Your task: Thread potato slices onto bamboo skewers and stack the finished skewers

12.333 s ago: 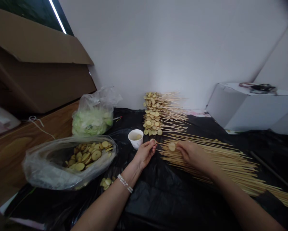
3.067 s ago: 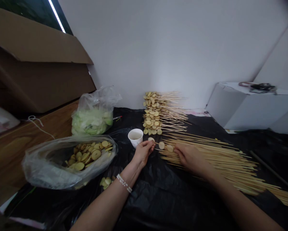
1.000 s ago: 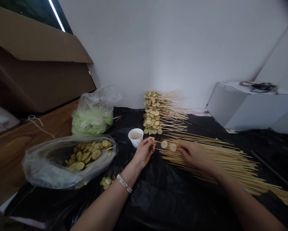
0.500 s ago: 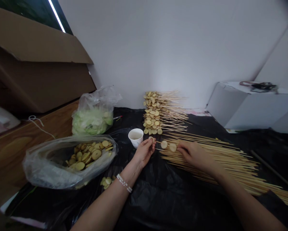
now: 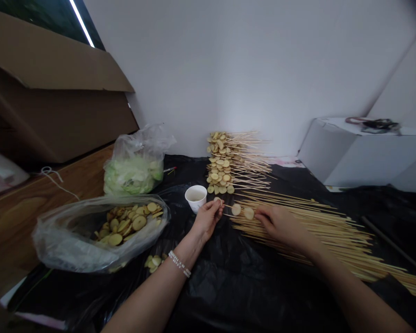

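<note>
My left hand (image 5: 208,217) pinches a round potato slice (image 5: 218,200) at the tip of a thin wooden skewer, just right of a white paper cup (image 5: 195,196). Two more potato slices (image 5: 242,211) are threaded on the skewer between my hands. My right hand (image 5: 275,223) is closed on the skewer right behind those slices; its fingers hide the shaft there. Beneath and beyond the right hand lies a wide spread of bare wooden skewers (image 5: 325,231). Above my hands, skewers loaded with potato slices (image 5: 220,164) are stacked, their sticks pointing right.
An open plastic bag (image 5: 65,245) of potato slices lies at left, with a few loose slices (image 5: 154,262) near my left forearm. Behind it stands a bag of pale green vegetable (image 5: 134,173). Black plastic sheeting (image 5: 235,286) covers the surface. A white box (image 5: 360,152) stands right, a cardboard box (image 5: 62,115) left.
Both hands and the skewer have shifted very slightly to the left. The slices sit in much the same places, and all else is unchanged.
</note>
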Demonstrator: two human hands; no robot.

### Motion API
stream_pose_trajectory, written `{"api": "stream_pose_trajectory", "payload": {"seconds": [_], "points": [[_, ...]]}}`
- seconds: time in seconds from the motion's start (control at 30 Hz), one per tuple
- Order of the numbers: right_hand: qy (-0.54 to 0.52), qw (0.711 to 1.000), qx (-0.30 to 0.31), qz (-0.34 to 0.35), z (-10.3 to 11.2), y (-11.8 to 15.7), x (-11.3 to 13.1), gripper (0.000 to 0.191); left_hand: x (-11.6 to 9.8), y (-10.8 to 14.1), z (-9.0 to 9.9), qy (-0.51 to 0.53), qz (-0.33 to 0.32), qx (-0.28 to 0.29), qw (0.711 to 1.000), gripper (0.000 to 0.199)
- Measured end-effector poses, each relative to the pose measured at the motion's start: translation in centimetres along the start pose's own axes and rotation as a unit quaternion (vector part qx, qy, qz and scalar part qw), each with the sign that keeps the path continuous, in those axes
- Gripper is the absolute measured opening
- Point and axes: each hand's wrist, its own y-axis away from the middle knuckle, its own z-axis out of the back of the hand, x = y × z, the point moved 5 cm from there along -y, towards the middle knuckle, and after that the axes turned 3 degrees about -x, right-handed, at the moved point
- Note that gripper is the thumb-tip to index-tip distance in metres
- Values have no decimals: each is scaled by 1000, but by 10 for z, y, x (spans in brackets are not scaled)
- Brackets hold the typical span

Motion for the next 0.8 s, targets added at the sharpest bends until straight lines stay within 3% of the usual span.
{"api": "stream_pose_trajectory", "payload": {"seconds": [0.8], "points": [[27, 999, 22, -28, -7, 1, 17, 27, 3, -1, 4, -68, -65, -31, 995, 29]]}}
